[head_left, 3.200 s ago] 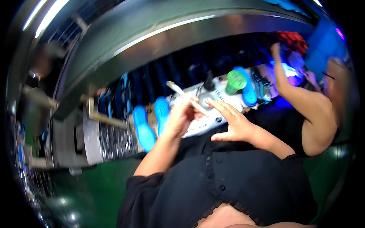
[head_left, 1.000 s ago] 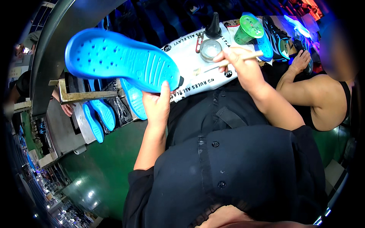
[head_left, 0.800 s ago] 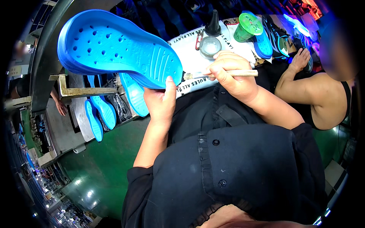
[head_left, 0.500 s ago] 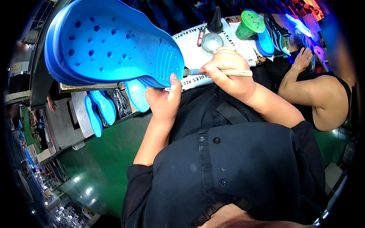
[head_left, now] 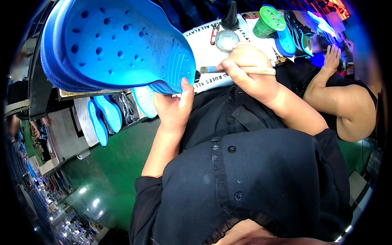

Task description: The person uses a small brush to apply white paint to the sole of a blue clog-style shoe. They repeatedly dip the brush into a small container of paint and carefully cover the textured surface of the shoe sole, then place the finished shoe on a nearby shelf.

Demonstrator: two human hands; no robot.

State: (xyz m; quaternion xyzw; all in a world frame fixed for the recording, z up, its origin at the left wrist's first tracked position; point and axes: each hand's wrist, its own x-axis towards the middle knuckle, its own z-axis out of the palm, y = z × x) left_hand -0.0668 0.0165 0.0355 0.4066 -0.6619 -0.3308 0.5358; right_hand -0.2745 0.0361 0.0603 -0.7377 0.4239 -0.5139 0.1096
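Note:
A large blue foam shoe sole, dotted with holes and ribbed at one end, fills the upper left; its edge looks layered, as if several are stacked. My left hand grips its narrow end, thumb on top and fingers underneath. In my right hand is a paintbrush with a pale wooden handle. Its dark bristle tip is just right of the sole's end; whether they touch I cannot tell. Beyond my right hand stand a small round clear dish with whitish contents and a black cone-shaped nozzle.
Printed white cloth covers the bench, with red-handled clippers or a clip on it. Farther right are a green lidded cup, a blue sole and a black shoe. More blue soles lie left. A co-worker's arm is at right.
The brush has drawn slightly right, and its bristles now show more beside the sole's end. The sole and my left hand have shifted a little left. The co-worker's hand has lifted slightly.

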